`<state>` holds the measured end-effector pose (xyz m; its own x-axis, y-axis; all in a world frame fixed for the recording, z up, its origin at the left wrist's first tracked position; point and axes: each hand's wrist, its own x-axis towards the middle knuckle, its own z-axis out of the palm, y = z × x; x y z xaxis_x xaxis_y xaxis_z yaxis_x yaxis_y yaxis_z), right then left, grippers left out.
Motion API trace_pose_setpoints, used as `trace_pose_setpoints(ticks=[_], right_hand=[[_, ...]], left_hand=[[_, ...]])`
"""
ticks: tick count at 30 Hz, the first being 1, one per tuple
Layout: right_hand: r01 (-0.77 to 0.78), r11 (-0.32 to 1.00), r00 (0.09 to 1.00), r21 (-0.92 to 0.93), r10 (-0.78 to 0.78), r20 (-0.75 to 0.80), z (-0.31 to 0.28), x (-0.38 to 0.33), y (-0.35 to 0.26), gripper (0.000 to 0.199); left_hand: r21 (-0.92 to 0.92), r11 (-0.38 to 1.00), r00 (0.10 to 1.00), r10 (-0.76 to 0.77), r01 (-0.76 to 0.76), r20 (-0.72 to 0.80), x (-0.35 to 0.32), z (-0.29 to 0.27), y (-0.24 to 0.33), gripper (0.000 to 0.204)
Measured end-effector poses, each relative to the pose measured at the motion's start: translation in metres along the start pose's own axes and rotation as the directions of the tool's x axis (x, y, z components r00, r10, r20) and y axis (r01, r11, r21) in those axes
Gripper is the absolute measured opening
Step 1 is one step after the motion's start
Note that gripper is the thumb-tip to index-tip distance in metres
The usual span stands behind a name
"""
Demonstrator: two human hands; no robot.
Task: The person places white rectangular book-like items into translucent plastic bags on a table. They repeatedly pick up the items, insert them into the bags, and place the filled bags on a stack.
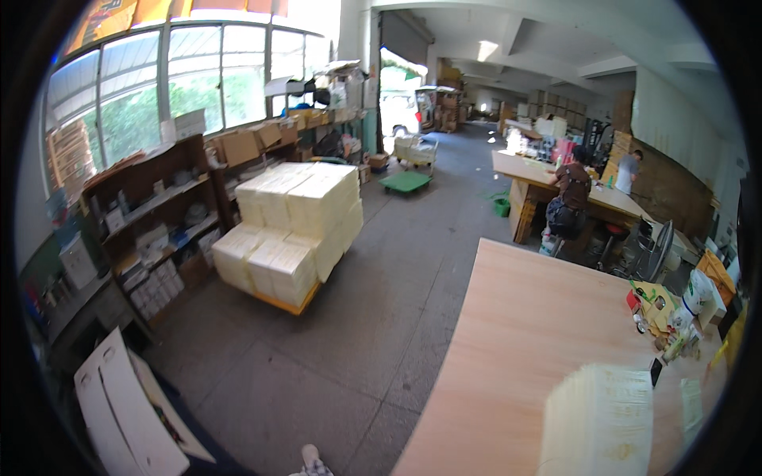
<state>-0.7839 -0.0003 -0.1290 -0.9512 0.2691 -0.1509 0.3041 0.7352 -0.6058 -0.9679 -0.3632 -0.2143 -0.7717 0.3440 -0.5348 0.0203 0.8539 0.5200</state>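
Bright windows (pixel 194 79) are set at upper left, above brown shelves (pixel 163 201); grey floor (pixel 381 317) is seen at centre, and a pale wooden table (pixel 516 341) is placed at lower right.

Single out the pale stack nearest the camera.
The stack on the near table, bottom right; the pale blocks on the yellow trolley stand farther off, to its left.

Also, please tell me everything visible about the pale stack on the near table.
The pale stack is cream, with many thin layers showing as ridges along its left side; its material is unclear. Faint yellowish printing marks its broad face. It rests on the wood-coloured table, its near end cut off by the picture's lower edge. A small dark object lies by its far right corner.
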Motion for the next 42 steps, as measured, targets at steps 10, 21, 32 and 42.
trace_pose_setpoints(ticks=[10,21,32,42], right_hand=[[-0.599,0.799,0.799,0.053,0.6,-0.026,-0.002,0.077,0.027,0.036],[-0.778,0.606,0.621,0.164,0.782,0.057,-0.026,0.206,0.105,0.038],[-0.77,0.631,0.631,0.092,0.775,-0.036,-0.153,0.415,0.305,0.04],[-0.752,0.558,0.562,0.351,0.821,-0.101,-0.369,0.653,0.384,0.043]], left_hand=[[0.434,0.876,0.952,0.083,-0.211,0.295,0.297,-0.144,-0.025,0.038],[0.186,0.461,0.48,0.678,-0.867,0.557,0.477,-0.018,0.279,0.028],[0.095,0.954,0.909,0.236,-0.283,0.344,0.622,-0.109,0.479,0.029],[0.114,0.959,0.896,0.196,-0.26,0.399,0.856,-0.083,0.647,0.026]])
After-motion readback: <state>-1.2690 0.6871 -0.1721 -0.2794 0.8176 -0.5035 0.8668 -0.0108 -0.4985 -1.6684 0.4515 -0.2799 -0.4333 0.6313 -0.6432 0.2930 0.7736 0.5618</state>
